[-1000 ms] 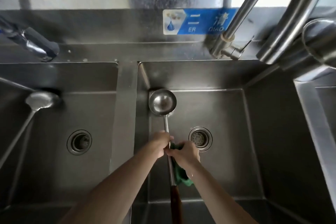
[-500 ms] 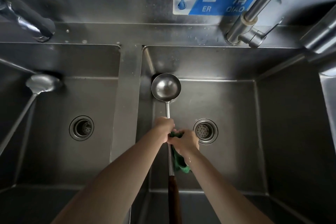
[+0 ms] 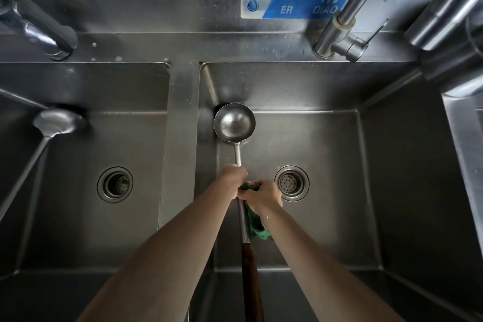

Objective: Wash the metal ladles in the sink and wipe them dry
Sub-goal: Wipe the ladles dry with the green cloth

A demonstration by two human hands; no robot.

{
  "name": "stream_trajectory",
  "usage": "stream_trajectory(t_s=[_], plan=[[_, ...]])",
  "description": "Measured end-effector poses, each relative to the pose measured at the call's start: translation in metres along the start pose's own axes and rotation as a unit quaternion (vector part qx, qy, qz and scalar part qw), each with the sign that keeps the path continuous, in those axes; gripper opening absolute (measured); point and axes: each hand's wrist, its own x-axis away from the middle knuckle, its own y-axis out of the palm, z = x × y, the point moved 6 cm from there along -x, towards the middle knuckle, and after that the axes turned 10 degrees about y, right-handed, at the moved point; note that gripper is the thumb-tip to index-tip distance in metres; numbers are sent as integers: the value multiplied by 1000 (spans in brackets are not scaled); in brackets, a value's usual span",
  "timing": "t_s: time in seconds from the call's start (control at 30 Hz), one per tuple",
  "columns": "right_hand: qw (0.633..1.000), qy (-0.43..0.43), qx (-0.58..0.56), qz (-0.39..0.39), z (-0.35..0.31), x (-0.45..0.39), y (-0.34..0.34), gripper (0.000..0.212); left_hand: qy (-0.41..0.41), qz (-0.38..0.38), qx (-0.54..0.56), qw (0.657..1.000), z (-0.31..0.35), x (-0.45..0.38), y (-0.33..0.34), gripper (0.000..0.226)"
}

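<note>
We judge that we are wiping the ladle's shaft dry, near end first. Its dark wooden grip runs down to 6 o'clock. Just above it our right hand is curled round the green cloth, pinching it against the steel shaft. Our left hand, touching the right at its 11 o'clock, is closed round the bare shaft and steadies it.

To do this well we should keep the left hand firm, wrap the cloth fully round the thin rod and draw it along in one long pull, turning the ladle so no side stays wet.

The cloth looks soft and nappy. The shaft is slim and smooth. The round polished bowl lies at 12 o'clock over the right basin, well above the perforated drain strainer.

At 9 o'clock, in the left basin, a second ladle leans with its bowl at the back wall. Both basins are brushed steel.
</note>
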Motion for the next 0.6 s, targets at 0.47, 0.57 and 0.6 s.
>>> stream_trajectory(t_s=[0.47, 0.57, 0.6], plan=[[998, -62, 26, -2, 0, 25, -21, 23, 6, -24, -7, 1000, 23, 50, -19, 50], [997, -72, 3, 8, -1, 44, -32, 21, 13, -48, -18, 999, 29, 68, -26, 55], [997, -77, -8, 11, -3, 51, -36, 21, 17, -52, -14, 998, 33, 74, -29, 56]])
